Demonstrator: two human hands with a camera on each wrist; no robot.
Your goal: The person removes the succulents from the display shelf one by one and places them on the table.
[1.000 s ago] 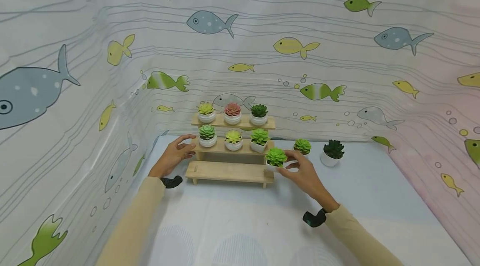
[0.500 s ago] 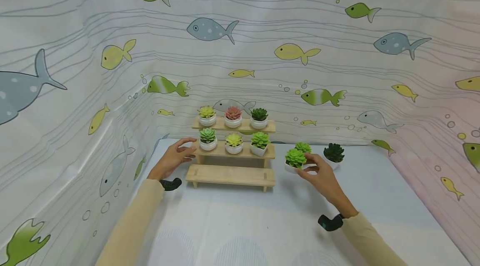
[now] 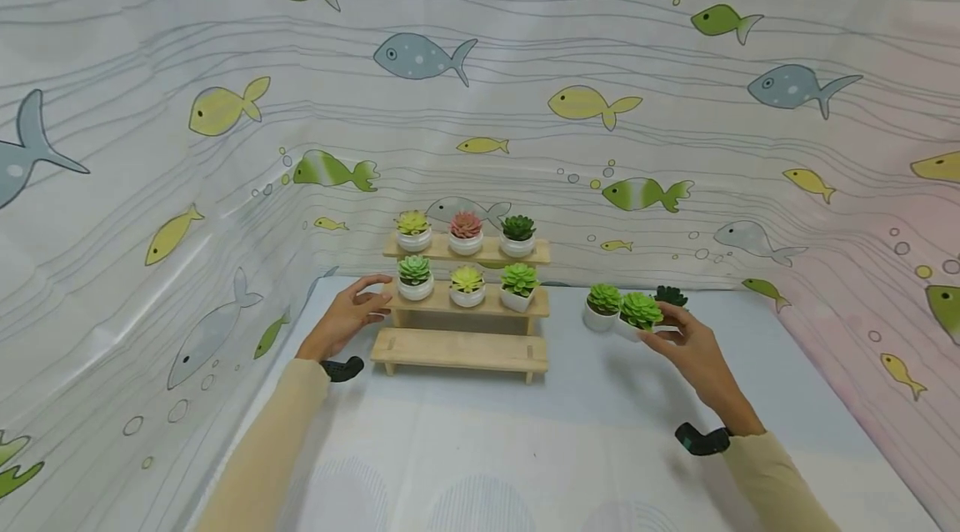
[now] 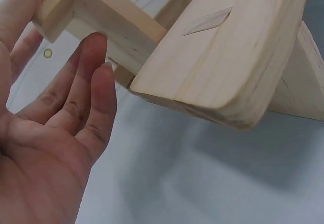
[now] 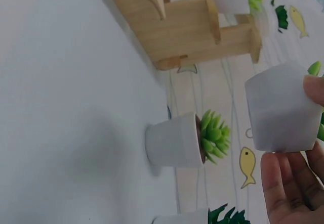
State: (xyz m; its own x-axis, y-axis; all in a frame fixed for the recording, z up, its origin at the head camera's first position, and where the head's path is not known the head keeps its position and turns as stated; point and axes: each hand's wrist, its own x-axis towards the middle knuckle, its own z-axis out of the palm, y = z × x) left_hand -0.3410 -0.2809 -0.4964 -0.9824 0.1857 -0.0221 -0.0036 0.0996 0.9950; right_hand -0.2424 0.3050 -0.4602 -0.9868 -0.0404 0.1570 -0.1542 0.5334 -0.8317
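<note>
Here, right hand (image 3: 692,348): thumb and fingers pinch a white square pot (image 5: 283,110), parted only as far as its sides.
Bright green succulent (image 3: 640,311): in that pot, held off the table (image 3: 585,440) toward its back edge, right of the stand.
Three-tier wooden stand (image 3: 460,351): near the table's back left corner, tiers running lengthwise left to right, their right ends facing the held pot; the right hand is nearer those ends.
Left hand (image 3: 345,319): at the middle tier's left end, fingers bent; pinching or merely touching, I cannot tell.
Round-pot succulent (image 3: 601,313): standing just left of the held one.
</note>
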